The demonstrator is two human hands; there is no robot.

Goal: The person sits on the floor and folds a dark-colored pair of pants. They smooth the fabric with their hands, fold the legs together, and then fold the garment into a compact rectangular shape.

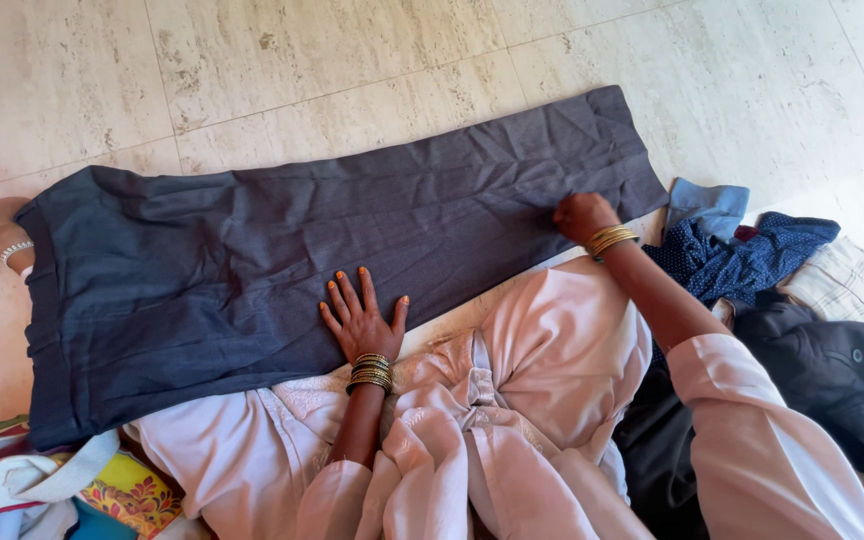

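Left hand (362,318) flat, fingers spread, on dark trousers (252,270) running nine to two o'clock; right hand (582,215) pinches the hem

You have one pair of dark grey trousers (332,240) spread on the tiled floor (252,70), and two hands on it: your left hand (364,322) and your right hand (580,215). Each wrist carries one stack of gold bangles (371,371). Beside you lie one blue dotted garment (742,255), one black garment (832,375) and one striped cloth (842,280).
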